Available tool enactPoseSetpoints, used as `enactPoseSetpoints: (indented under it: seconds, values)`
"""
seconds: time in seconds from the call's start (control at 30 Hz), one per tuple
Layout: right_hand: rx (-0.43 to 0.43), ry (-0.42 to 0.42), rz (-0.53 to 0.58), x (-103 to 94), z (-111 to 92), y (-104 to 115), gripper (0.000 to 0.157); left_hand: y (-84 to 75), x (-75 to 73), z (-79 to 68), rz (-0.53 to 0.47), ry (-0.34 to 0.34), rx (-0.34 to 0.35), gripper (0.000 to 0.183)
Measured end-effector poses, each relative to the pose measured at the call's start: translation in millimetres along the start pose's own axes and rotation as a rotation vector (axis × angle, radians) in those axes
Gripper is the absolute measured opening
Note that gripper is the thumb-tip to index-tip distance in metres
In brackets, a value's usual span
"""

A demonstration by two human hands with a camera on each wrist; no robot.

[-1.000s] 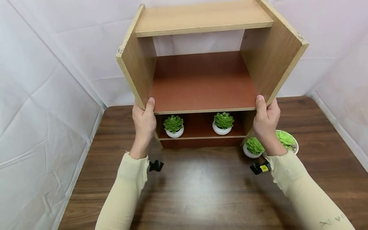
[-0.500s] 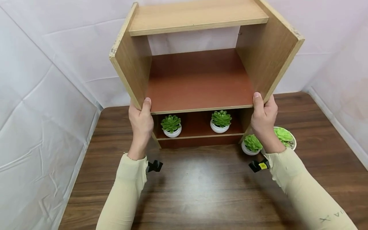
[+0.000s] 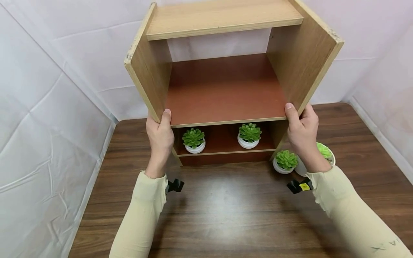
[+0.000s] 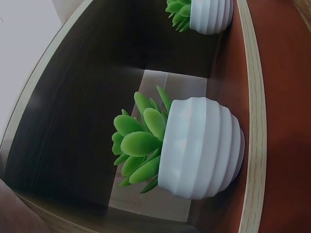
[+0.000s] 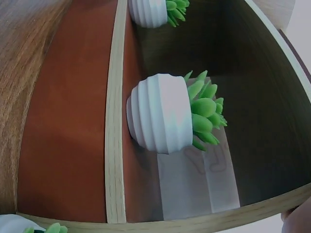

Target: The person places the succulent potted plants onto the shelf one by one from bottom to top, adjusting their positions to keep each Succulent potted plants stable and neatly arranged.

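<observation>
A small wooden shelf unit (image 3: 226,89) with light side panels and red-brown boards stands at the back of the table. My left hand (image 3: 160,138) grips its left side panel at the height of the middle board, thumb on the inner side. On the right side panel, my right hand (image 3: 302,134) holds on at the same height, its thumb at the board's corner. In the lower compartment sit two green succulents in ribbed white pots, the left succulent (image 4: 194,148) near the left panel and the right succulent (image 5: 163,114) towards the right.
Beside the unit's lower right corner stands another potted succulent (image 3: 285,162). A round white pot with a light green plant (image 3: 325,152) is partly hidden behind my right wrist. White sheeting (image 3: 58,118) surrounds the dark wooden table (image 3: 219,215).
My right wrist and forearm have shifted slightly to the right, covering more of the round pot. Both hands keep their hold, and the unit shows only slight shifts in view.
</observation>
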State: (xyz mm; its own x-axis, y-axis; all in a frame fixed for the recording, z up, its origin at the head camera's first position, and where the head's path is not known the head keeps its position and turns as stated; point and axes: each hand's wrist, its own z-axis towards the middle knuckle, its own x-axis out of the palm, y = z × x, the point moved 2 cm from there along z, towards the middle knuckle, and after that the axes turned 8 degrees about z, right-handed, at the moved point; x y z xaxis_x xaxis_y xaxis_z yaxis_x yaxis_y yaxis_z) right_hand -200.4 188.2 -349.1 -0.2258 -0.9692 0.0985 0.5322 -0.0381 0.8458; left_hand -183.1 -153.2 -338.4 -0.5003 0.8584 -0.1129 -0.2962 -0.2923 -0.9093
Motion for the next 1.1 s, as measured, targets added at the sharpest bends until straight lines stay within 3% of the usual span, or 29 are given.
enactPoseSetpoints:
  seconds: [0.57, 0.77, 0.97, 1.1]
  values:
    - [-0.018, 0.111, -0.018, -6.5, -0.6, 5.7, 0.037, -0.2, 0.9, -0.6, 0.007, -0.003, -0.002, 0.033]
    - [-0.022, 0.086, -0.014, -5.0, -1.0, 14.0, 0.043, -0.2, 0.9, 1.6, 0.006, -0.017, 0.003, 0.03]
    - [-0.004, 0.071, 0.116, -2.6, -6.4, 36.4, 0.049, -0.5, 0.0, -0.6, 0.016, -0.011, -0.004, 0.031]
    - [-0.024, 0.074, 0.077, -5.1, -6.6, 41.2, 0.054, 0.1, 0.4, -0.8, 0.028, -0.006, -0.005, 0.033]
